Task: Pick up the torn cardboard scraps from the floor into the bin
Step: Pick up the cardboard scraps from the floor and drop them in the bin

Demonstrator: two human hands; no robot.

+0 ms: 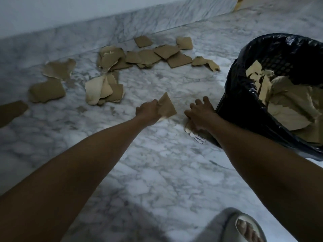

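My left hand (148, 110) grips a triangular brown cardboard scrap (167, 107) just above the marble floor. My right hand (199, 113) reaches down beside the bin with its fingers spread over another scrap (189, 129) that has a white label at its edge; whether it grips that scrap is hidden. The black mesh bin (234, 110), lined with a black bag, stands at the right and holds several torn pieces (286, 102). Several more scraps (143, 56) lie scattered on the floor beyond my hands.
A marble skirting and pale wall (122, 20) run along the far side. My foot in a grey slipper (243, 226) is at the bottom right. A dark scrap (12, 110) lies at the left edge. The marble floor (157, 163) fills the near part of the view.
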